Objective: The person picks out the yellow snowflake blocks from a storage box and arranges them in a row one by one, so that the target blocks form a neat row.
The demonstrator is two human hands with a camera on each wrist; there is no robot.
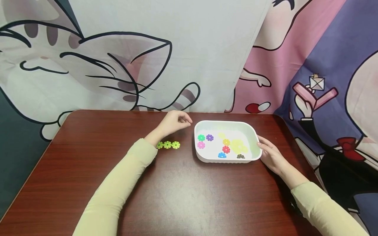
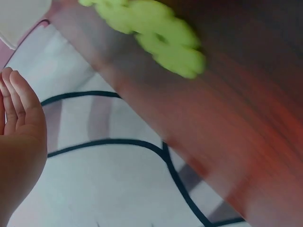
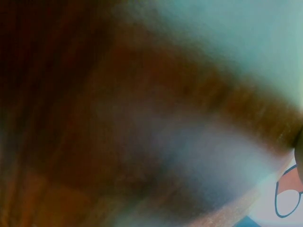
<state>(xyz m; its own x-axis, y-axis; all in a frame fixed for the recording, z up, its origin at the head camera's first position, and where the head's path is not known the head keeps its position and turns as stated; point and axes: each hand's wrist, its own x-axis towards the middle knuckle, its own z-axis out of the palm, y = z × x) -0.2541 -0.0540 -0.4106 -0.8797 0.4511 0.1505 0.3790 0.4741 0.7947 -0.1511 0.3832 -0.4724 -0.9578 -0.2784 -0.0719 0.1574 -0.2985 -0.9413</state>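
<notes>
My left hand point(image 1: 176, 122) hovers left of a white plastic tub point(image 1: 224, 160), fingers loosely bent and no piece showing in them. Below its wrist, yellow-green flower-shaped discs point(image 1: 167, 145) lie in a row on the table; the left wrist view shows them large and blurred. My right hand point(image 1: 273, 155) holds the tub's right end, thumb over the rim and fingers along the outside. Inside the tub lie more flower discs: green point(image 1: 201, 138), purple point(image 1: 210, 137), pink point(image 1: 201, 145), red point(image 1: 226, 149), and a pale yellow cluster point(image 1: 238, 146). The tub's front wall partly hides a blue disc point(image 1: 222, 155) and a dark one point(image 1: 241, 156).
The brown wooden table point(image 1: 177, 200) spreads in front of both arms. Behind its far edge hangs a cloth point(image 1: 206, 49) printed with cartoon figures. The right wrist view is mostly dark and blurred.
</notes>
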